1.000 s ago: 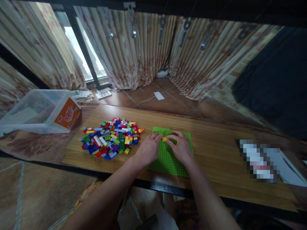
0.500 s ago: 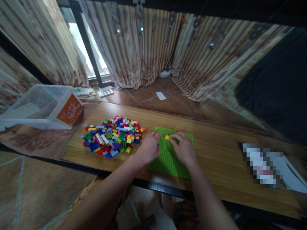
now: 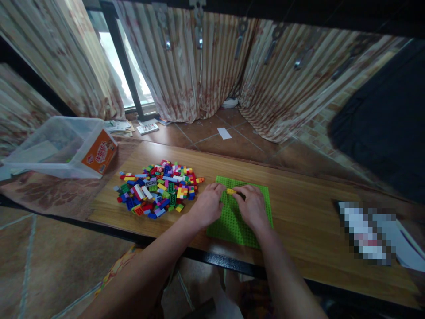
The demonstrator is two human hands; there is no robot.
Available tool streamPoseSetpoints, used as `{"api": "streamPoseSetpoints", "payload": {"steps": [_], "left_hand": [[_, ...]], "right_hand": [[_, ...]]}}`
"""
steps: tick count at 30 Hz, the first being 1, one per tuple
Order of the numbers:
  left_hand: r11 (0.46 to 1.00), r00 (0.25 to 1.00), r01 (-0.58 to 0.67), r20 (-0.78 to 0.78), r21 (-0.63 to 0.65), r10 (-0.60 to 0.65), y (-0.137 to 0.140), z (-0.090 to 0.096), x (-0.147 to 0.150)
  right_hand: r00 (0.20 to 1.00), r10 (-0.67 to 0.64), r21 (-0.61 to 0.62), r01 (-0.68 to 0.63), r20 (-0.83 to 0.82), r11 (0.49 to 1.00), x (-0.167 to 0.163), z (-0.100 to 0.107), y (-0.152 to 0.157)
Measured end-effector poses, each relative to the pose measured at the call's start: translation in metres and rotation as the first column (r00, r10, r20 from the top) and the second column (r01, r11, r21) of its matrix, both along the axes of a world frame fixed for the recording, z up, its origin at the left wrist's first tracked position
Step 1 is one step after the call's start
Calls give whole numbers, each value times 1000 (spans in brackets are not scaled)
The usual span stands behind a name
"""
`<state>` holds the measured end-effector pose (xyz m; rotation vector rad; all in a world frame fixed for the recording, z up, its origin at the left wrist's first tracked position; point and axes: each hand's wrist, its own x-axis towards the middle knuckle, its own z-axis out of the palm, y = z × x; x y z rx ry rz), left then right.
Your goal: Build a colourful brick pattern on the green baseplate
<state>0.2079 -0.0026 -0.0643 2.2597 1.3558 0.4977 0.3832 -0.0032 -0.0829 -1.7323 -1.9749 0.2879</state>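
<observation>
A small yellow toy brick point(image 3: 229, 191) is pinched at its right end by the thumb and fingers of my right hand point(image 3: 254, 206). It is over the far part of a green studded baseplate point(image 3: 237, 226). My left hand point(image 3: 208, 204) is at the plate's left edge, its fingers curled together and their tips close to the brick's left end. Whether those fingertips touch the brick or hold something else is hidden. To the left of my left hand lies a loose pile of coloured bricks point(image 3: 159, 188).
The wooden tabletop point(image 3: 305, 221) carries the plate and pile. A clear plastic bin point(image 3: 59, 166) with an orange label stands at the left. A blurred-out item point(image 3: 363, 235) and white paper point(image 3: 411, 248) lie at the right. Striped curtains point(image 3: 212, 66) hang behind.
The yellow brick and my right hand have shifted slightly left toward my left fingertips. More of the brick's length now shows. The whole view has moved a little.
</observation>
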Motion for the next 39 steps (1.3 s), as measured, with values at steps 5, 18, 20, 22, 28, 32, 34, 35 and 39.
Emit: {"api": "streamPoseSetpoints", "payload": {"steps": [5, 18, 20, 22, 28, 32, 34, 35, 39], "left_hand": [[1000, 1000, 11, 0, 12, -11, 0, 0, 0], [982, 981, 141, -150, 125, -122, -2, 1, 1], [979, 975, 163, -169, 120, -142, -1, 0, 2], [978, 971, 174, -186, 116, -151, -1, -1, 4], [979, 954, 157, -277, 131, -115, -4, 2, 9], [985, 938, 135, -335, 111, -90, -6, 11, 15], [986, 927, 132, -363, 97, -89, -7, 16, 19], [988, 923, 129, -375, 86, -88, -7, 17, 20], [993, 927, 99, -369, 62, -69, -8, 18, 23]], "right_hand": [[1000, 17, -6, -17, 25, 1000, -1, 1, 1], [999, 26, -23, -25, 19, 999, -1, 4, 4], [1000, 25, -21, -25, 4, 999, -1, 4, 5], [1000, 23, -20, -23, -7, 1000, -1, 3, 5], [999, -11, -38, 9, -44, 999, 0, 1, 9], [998, -10, -84, 5, -55, 996, 5, 2, 13], [999, -3, -101, -2, -50, 995, 8, 4, 15], [999, -3, -106, -2, -46, 994, 9, 4, 15], [1000, -22, -88, 21, -16, 996, 10, 3, 13]]}}
